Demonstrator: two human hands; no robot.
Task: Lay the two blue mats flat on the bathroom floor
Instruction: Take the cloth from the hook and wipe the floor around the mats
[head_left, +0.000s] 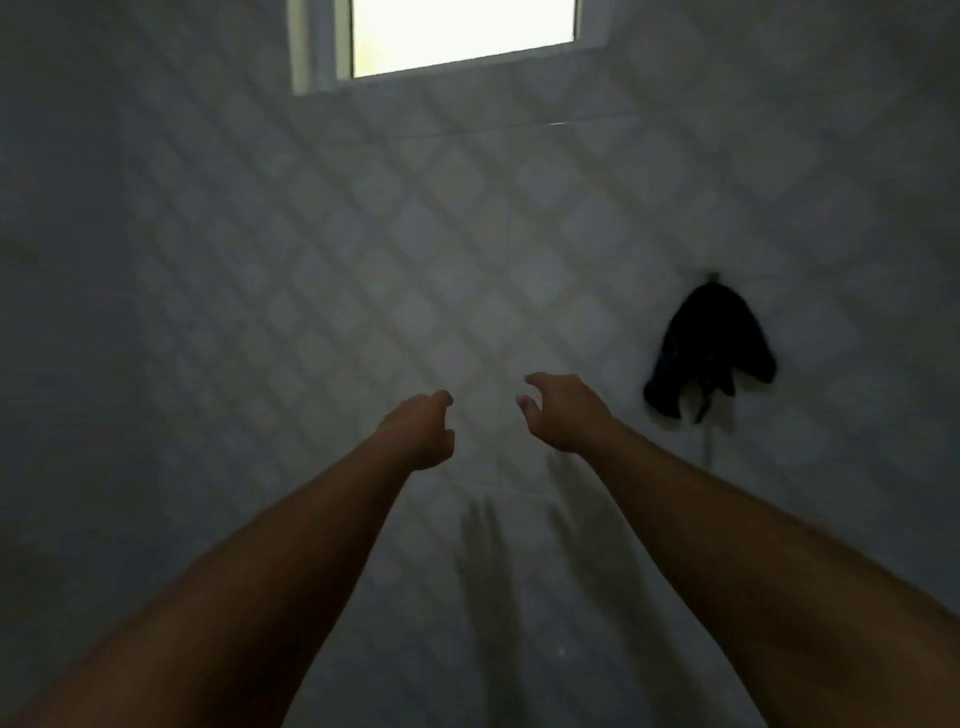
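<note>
Neither blue mat is in view. Both my arms reach forward toward a tiled wall. My left hand (423, 434) is loosely curled with the fingers bent in and nothing in it. My right hand (563, 413) is beside it, fingers spread and curved, holding nothing. The two hands are a short gap apart, in front of the wall.
A dim wall of diamond-patterned tiles (363, 270) fills the view. A bright window (462, 36) sits at the top. A dark cloth (709, 353) hangs from a hook on the wall, to the right of my right hand. The floor is out of view.
</note>
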